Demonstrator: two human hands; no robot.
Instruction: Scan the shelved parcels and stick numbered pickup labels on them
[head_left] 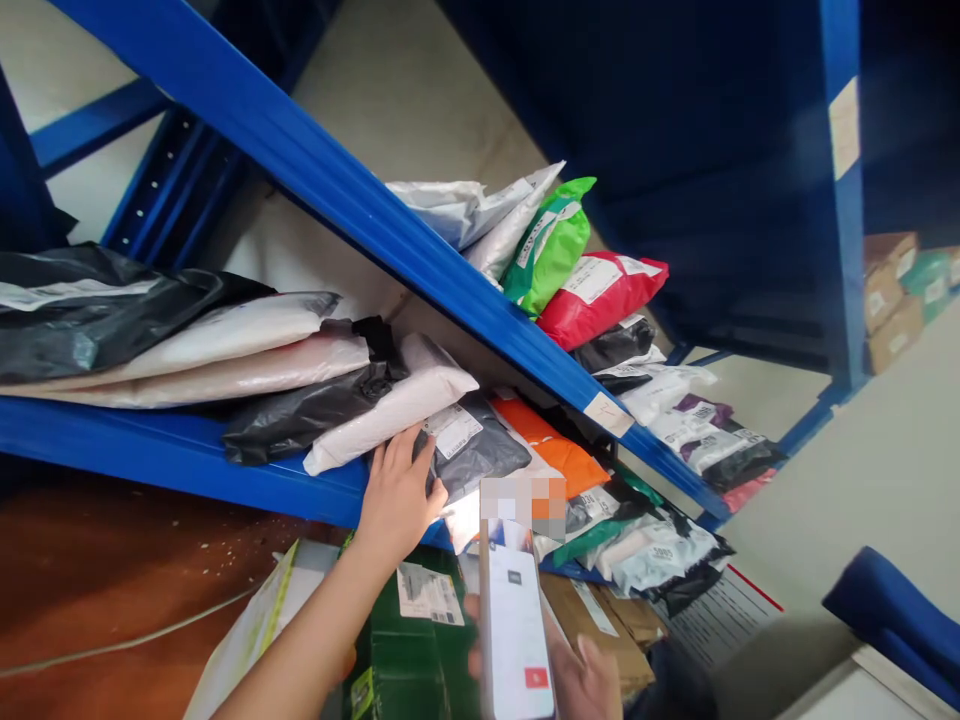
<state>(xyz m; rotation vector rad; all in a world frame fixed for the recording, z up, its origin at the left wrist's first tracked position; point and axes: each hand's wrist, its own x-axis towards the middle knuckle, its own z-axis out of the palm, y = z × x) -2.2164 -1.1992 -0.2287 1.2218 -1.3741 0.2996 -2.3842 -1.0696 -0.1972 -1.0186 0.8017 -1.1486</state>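
Note:
My left hand (pixel 401 490) reaches to the lower blue shelf, its fingers apart on the front end of a dark grey parcel bag (pixel 491 448) with a white label. Just left of the fingers lies a white parcel bag (pixel 397 405). My right hand (pixel 592 680) is closed round a smartphone (pixel 516 630), held upright with its lit screen toward me. The phone's top end is blurred by a pixelated patch. A bright patch of light falls on the white bag (pixel 465 520) between the hand and the phone.
A blue shelf beam (pixel 300 140) slants across, with green (pixel 547 245) and red (pixel 604 295) parcel bags above it. An orange bag (pixel 551 445) and several others lie on the lower shelf. Beneath stand a green box (pixel 412 660) and a cardboard box (pixel 607 630).

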